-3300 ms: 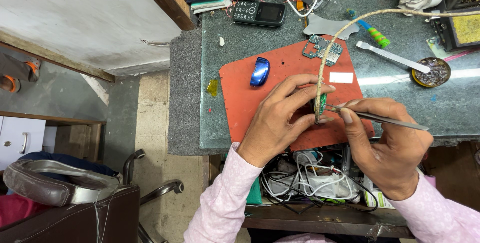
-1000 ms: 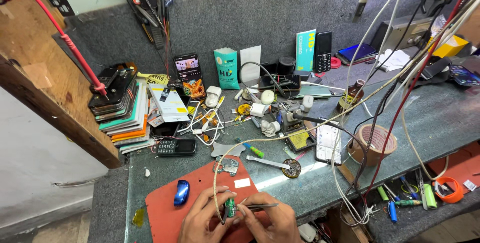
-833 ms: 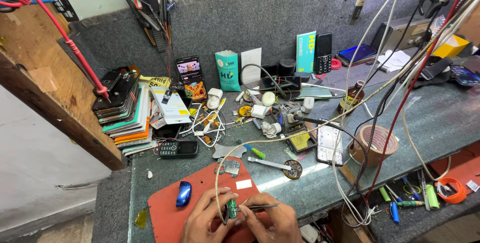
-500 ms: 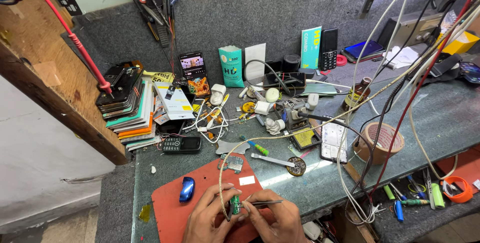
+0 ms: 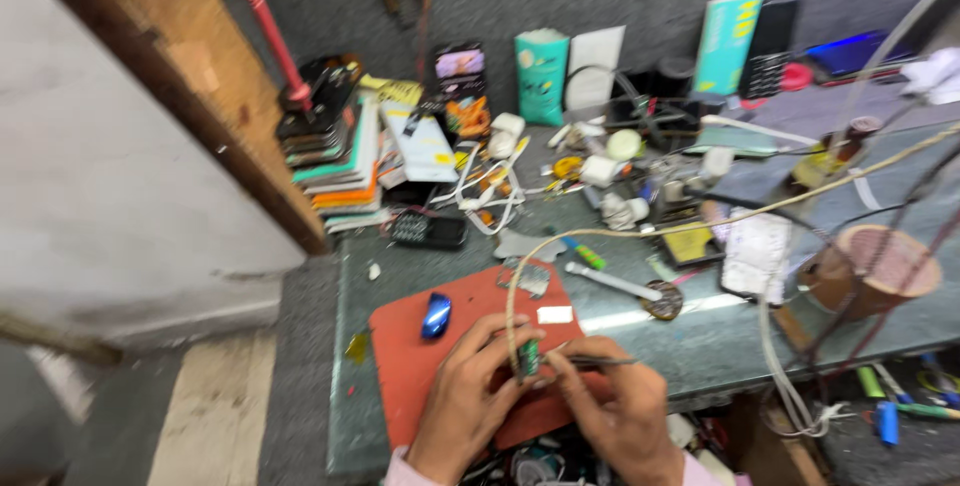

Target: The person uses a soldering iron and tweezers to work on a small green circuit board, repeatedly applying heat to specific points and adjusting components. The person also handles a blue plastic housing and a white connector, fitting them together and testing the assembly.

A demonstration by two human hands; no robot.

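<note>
My left hand pinches a small green circuit board upright over a red work mat. A beige cable arcs up from the board toward the right. In my right hand is a thin metal tool, its tip at the board. A small blue oval object lies on the mat to the left of my hands. A white label and a small metal part lie on the mat's far side.
The green bench is crowded: a stack of phones and books at back left, a dark keypad phone, white chargers and cables, boxes against the wall, a brown round cup at right.
The view has swung down and closer to the bench, blurring. My hands stay on the board and tool over the red mat.
</note>
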